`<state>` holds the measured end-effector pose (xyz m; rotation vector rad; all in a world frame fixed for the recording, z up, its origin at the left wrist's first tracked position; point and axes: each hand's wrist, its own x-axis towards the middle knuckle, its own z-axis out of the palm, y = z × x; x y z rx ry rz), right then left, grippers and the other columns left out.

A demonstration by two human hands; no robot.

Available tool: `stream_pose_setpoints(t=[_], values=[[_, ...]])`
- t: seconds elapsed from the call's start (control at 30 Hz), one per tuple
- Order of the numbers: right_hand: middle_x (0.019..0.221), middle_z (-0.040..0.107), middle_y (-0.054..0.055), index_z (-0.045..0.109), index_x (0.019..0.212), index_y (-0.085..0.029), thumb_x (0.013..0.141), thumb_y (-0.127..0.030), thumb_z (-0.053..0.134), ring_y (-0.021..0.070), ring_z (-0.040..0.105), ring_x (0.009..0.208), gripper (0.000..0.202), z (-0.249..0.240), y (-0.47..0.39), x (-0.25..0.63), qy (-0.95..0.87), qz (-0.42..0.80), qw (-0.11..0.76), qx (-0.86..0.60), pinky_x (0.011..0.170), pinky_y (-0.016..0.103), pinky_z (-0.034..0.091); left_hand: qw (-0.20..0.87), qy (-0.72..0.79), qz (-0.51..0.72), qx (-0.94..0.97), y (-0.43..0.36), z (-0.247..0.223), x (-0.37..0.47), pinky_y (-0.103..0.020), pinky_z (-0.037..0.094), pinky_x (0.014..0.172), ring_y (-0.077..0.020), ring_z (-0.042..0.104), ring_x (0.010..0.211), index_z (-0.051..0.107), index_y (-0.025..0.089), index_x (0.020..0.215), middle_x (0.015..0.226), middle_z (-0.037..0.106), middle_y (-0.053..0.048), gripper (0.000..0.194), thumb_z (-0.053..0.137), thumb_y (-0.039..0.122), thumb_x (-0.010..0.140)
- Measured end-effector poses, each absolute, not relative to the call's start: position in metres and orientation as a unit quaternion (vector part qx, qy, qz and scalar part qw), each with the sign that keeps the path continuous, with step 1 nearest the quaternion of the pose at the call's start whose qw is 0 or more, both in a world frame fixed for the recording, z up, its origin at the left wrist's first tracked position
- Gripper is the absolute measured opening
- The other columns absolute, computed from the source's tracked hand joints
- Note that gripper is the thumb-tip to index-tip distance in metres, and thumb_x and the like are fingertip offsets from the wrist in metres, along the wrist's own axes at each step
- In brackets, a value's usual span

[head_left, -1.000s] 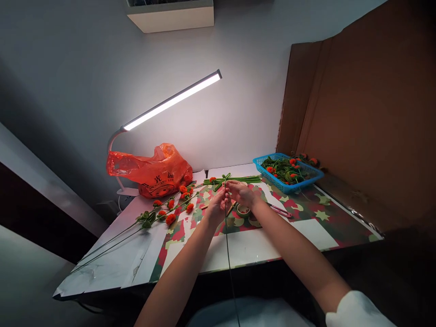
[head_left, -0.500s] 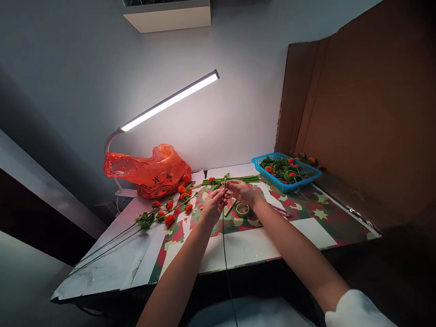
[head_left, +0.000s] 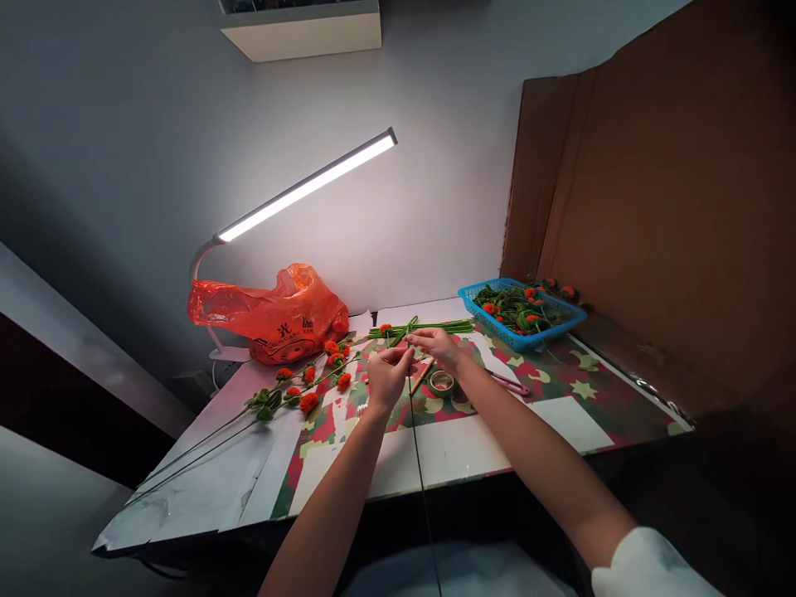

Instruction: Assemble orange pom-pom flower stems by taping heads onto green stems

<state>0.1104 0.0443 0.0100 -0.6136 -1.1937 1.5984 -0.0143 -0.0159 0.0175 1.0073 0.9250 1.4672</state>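
Note:
A long thin green stem (head_left: 418,452) hangs down past the table's front edge from between my hands. My left hand (head_left: 390,375) pinches it with thumb and forefinger. Just above and to the right, my right hand (head_left: 437,347) is closed on the stem's upper part, near its small green top. Behind the hands lies a bundle of green stems (head_left: 451,327), with an orange flower (head_left: 385,329) at its left end. A roll of green tape (head_left: 442,383) sits below my right hand, and a thin tan stick (head_left: 422,377) lies beside the roll.
Orange flowers on long stems (head_left: 308,402) lie at the left, before a red plastic bag (head_left: 292,319). A blue basket (head_left: 522,341) of flowers stands at the back right. Pink scissors (head_left: 510,383) lie right of the tape. A lit lamp (head_left: 311,184) extends above.
My left hand has turned slightly, its fingers now curled more tightly at the stem. The stem's lower end has swung a little to the right.

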Motion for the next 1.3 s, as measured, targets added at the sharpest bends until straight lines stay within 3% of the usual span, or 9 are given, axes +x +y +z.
stream_pose_setpoints(t=[0.33, 0.5, 0.7, 0.97, 1.03, 1.13, 1.23, 1.3], values=[[0.062, 0.059, -0.001, 0.065, 0.070, -0.016, 0.051, -0.045, 0.080, 0.0116, 0.053, 0.061, 0.037, 0.014, 0.038, 0.110, -0.485, 0.730, 0.438, -0.200, 0.063, 0.029, 0.043, 0.641, 0.355, 0.558, 0.389, -0.011, 0.017, -0.015, -0.011, 0.041, 0.042, -0.0013, 0.046, 0.040, 0.065, 0.012, 0.072, 0.054, 0.053, 0.003, 0.014, 0.066, 0.026, 0.075], [0.060, 0.059, 0.000, 0.066, 0.068, -0.015, 0.051, -0.039, 0.081, 0.0109, 0.051, 0.058, 0.033, 0.013, 0.042, 0.112, -0.479, 0.707, 0.459, -0.245, 0.059, 0.026, 0.040, 0.606, 0.387, 0.571, 0.398, -0.014, 0.016, -0.012, -0.018, 0.049, 0.050, -0.0072, 0.057, 0.049, 0.067, 0.010, 0.076, 0.060, 0.062, -0.002, 0.025, 0.076, 0.029, 0.063], [0.071, 0.064, 0.002, 0.071, 0.067, -0.014, 0.053, -0.030, 0.082, 0.0095, 0.051, 0.065, 0.024, 0.013, 0.059, 0.121, -0.488, 0.669, 0.473, -0.301, 0.061, 0.023, 0.036, 0.553, 0.418, 0.602, 0.396, -0.016, 0.018, -0.010, -0.018, 0.044, 0.045, -0.0100, 0.058, 0.048, 0.068, 0.012, 0.066, 0.052, 0.062, 0.000, 0.021, 0.080, 0.026, 0.057], [0.068, 0.059, 0.000, 0.069, 0.075, -0.016, 0.053, -0.044, 0.081, 0.0102, 0.052, 0.065, 0.037, 0.014, 0.063, 0.124, -0.478, 0.722, 0.438, -0.243, 0.068, 0.027, 0.042, 0.709, 0.354, 0.522, 0.316, 0.000, 0.016, -0.010, -0.013, 0.044, 0.045, -0.0030, 0.050, 0.044, 0.063, 0.012, 0.071, 0.057, 0.056, 0.001, 0.013, 0.070, 0.023, 0.073], [0.066, 0.057, -0.001, 0.067, 0.074, -0.017, 0.054, -0.046, 0.080, 0.0105, 0.051, 0.061, 0.038, 0.017, 0.060, 0.122, -0.476, 0.754, 0.405, -0.205, 0.063, 0.026, 0.043, 0.763, 0.292, 0.508, 0.273, -0.001, 0.011, -0.007, -0.010, 0.042, 0.043, -0.0016, 0.047, 0.043, 0.061, 0.014, 0.072, 0.056, 0.052, 0.003, 0.014, 0.066, 0.025, 0.076], [0.065, 0.056, 0.000, 0.065, 0.072, -0.018, 0.056, -0.048, 0.079, 0.0109, 0.048, 0.054, 0.038, 0.021, 0.057, 0.119, -0.471, 0.787, 0.356, -0.180, 0.053, 0.026, 0.041, 0.817, 0.207, 0.487, 0.230, -0.002, 0.005, -0.005, -0.010, 0.040, 0.041, -0.0011, 0.044, 0.041, 0.060, 0.014, 0.069, 0.052, 0.048, 0.005, 0.020, 0.073, 0.029, 0.070], [0.064, 0.055, 0.001, 0.065, 0.069, -0.018, 0.058, -0.047, 0.078, 0.0114, 0.046, 0.055, 0.034, 0.022, 0.060, 0.118, -0.472, 0.781, 0.355, -0.203, 0.054, 0.026, 0.039, 0.783, 0.252, 0.501, 0.269, 0.001, 0.005, -0.008, -0.014, 0.043, 0.046, -0.0033, 0.048, 0.045, 0.061, 0.013, 0.067, 0.054, 0.052, 0.004, 0.027, 0.078, 0.033, 0.061], [0.062, 0.054, 0.000, 0.066, 0.066, -0.017, 0.059, -0.043, 0.078, 0.0112, 0.046, 0.058, 0.029, 0.022, 0.064, 0.118, -0.478, 0.756, 0.379, -0.235, 0.056, 0.025, 0.038, 0.698, 0.343, 0.539, 0.323, 0.002, 0.008, -0.011, -0.017, 0.045, 0.049, -0.0063, 0.053, 0.049, 0.065, 0.013, 0.069, 0.057, 0.057, 0.001, 0.027, 0.078, 0.036, 0.061]])
